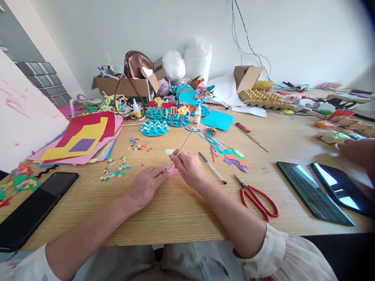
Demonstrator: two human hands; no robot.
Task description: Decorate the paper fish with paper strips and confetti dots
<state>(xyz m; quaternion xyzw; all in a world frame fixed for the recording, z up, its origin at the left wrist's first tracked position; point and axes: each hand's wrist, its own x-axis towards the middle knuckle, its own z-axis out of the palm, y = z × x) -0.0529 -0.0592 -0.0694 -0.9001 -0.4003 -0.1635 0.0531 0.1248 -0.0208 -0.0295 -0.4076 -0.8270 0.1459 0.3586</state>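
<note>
A thin wooden stick (185, 143) slants up out of my right hand (190, 167), whose fingers are pinched round it. Its lower tip meets a small pink paper cutout (172, 170) with a few coloured dots on its left part. My left hand (148, 183) lies flat on the table, fingers stretched out, fingertips resting at the cutout's left edge. Just beyond my hands is a pale green paper fish (170, 151). Round paper dots (115, 168) and tiny paper scraps (137, 145) lie to the left. A pen (212, 168) is right of my right hand.
Red-handled scissors (259, 199) lie at right, near dark glossy panels (313, 191). Coloured paper sheets (84, 136) and a phone (38, 210) are at left. Glue bottles (197, 114) and blue fish decorations (154, 127) stand farther back. Another person's hand (356, 152) is at far right.
</note>
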